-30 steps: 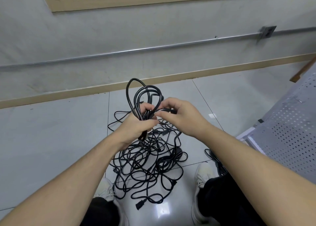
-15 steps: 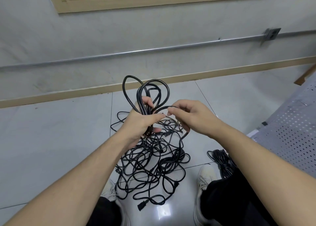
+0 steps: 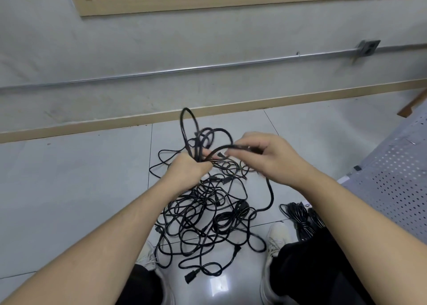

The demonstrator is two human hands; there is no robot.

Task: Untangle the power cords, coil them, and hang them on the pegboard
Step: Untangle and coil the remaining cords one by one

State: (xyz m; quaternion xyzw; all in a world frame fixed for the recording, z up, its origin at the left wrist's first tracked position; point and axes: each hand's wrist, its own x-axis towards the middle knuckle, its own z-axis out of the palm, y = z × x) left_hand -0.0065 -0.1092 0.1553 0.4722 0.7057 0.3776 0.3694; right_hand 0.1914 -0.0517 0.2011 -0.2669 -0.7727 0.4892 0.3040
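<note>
- Power cords (image 3: 208,214) lie tangled on the floor tiles (image 3: 76,189) between the person's shoes; the left hand (image 3: 188,169) grips a bunch of loops, the right hand (image 3: 265,157) pinches one strand
- Risk, as I judge it: pulling that strand sideways could tighten knots below, or let the gathered loops slip
- Held loops stand upright, long axis vertical; the pinched strand arcs left to right

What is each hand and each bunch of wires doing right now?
left hand: gripping a bunch of cord loops
right hand: pinching one cord strand
cord loops: held up, partly coiled
cord pile: tangled on the floor
coiled cord: bundled, lying by the right shoe
</note>
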